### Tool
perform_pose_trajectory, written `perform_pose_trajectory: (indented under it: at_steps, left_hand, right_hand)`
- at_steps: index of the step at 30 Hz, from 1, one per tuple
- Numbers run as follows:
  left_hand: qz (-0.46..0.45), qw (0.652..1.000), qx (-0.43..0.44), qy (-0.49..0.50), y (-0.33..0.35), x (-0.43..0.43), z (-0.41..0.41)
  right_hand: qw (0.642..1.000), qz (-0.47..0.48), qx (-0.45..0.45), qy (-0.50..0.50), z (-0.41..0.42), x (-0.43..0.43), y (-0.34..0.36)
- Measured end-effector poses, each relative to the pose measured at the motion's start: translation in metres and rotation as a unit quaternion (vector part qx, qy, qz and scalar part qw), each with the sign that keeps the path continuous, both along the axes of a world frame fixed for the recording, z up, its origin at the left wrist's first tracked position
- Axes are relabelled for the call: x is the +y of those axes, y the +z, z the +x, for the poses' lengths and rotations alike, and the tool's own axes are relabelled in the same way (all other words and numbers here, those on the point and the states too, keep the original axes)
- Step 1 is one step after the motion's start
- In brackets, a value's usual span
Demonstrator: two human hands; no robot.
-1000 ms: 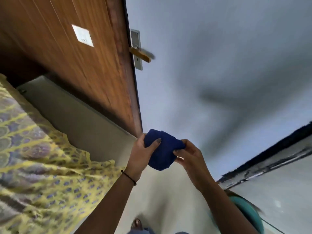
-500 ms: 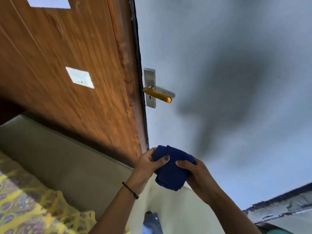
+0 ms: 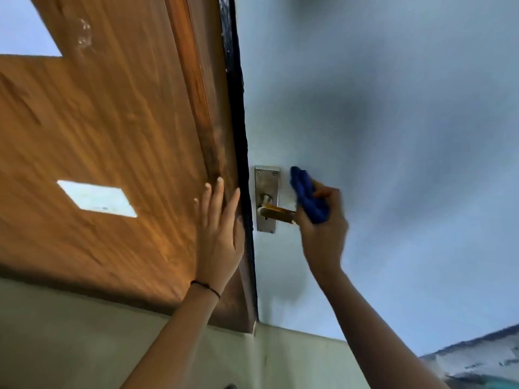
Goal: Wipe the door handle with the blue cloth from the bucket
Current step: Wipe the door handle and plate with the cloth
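The brass lever door handle [image 3: 279, 214] juts from a steel backplate [image 3: 266, 189] on the grey-blue door face [image 3: 393, 136]. My right hand [image 3: 323, 234] grips the bunched blue cloth [image 3: 307, 197] at the free end of the lever, and hides that end. My left hand [image 3: 220, 228] lies flat with fingers spread on the brown wooden panel [image 3: 112, 136], right beside the dark door edge [image 3: 241, 164]. The bucket is out of view.
A white rectangular plate [image 3: 97, 198] sits on the wooden panel to the left of my left hand. Pale floor [image 3: 70, 338] runs along the bottom. A dark-edged strip [image 3: 477, 357] shows at the lower right corner.
My hands have parted. The right hand carried the blue cloth up to the handle's end, and the left hand let go of it and went flat on the wood. The view moved closer to the handle.
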State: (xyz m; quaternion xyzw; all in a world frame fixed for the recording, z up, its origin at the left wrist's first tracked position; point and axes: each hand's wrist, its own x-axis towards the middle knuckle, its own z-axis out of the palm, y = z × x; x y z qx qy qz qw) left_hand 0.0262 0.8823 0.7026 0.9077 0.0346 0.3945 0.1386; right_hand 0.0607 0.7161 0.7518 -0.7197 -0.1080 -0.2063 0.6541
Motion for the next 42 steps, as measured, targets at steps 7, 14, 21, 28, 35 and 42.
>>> perform_pose_trajectory:
  at_steps: [7, 14, 21, 28, 35, 42]
  left_hand:
    - [0.310, 0.946, -0.080, -0.055, -0.017, 0.059, 0.054]
    - [0.298, 0.939, -0.149, -0.088, -0.022, 0.065, 0.066]
    - [0.250, 0.946, -0.164, -0.123, -0.025, 0.064, 0.069]
    - [0.242, 0.945, -0.166, -0.146, -0.024, 0.067, 0.069]
    - [0.252, 0.942, -0.160, -0.153, -0.022, 0.070, 0.068]
    - [0.258, 0.944, -0.156, -0.138, -0.023, 0.069, 0.068]
  right_hand:
    - [0.915, -0.402, -0.015, -0.024, 0.006, 0.053, -0.053]
    - [0.857, -0.505, -0.049, -0.091, 0.021, 0.047, -0.057]
    - [0.867, -0.469, -0.017, -0.171, 0.017, 0.074, -0.060]
    - [0.839, -0.521, -0.005, -0.156, 0.024, 0.040, -0.060]
    - [0.870, -0.461, 0.038, -0.169, 0.022, 0.033, -0.064]
    - [0.865, -0.484, 0.013, -0.135, 0.022, 0.063, -0.058]
